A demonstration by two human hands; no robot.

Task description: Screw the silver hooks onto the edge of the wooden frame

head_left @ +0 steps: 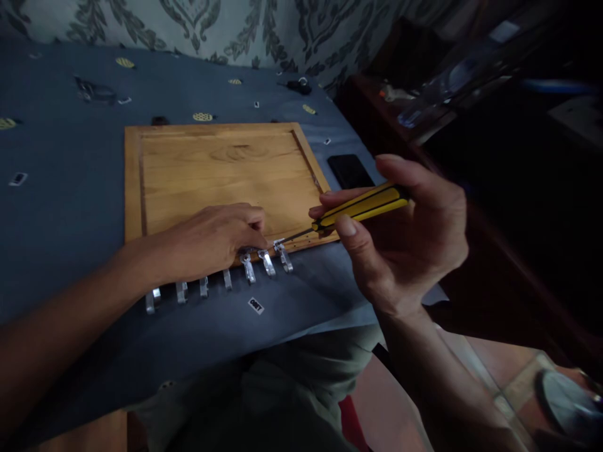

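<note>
Head view: board (211,169) on blue cloth (70,220), clips (248,269) along its near edge. Your right hand (417,242) grips a screwdriver (362,207), tip at the rightmost clip (285,258); your curled left hand (226,233) hides any hold. Likely screw work; turning calls for a seated tip.

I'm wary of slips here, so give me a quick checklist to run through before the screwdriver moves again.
1. Right hand gripping the yellow-and-black screwdriver by its handle: ok.
2. Screwdriver tip brought to the rightmost metal clip: ok.
3. Tip properly seated in a screw: cannot tell, too small to see.
4. Left hand well away from the tip: not ok; its fingers are close by, so a slip might reach them.
5. Wooden board lying on the blue cloth: ok.
6. Every clip fastened tight: cannot tell; the left hand and forearm hide part of the row.
</note>
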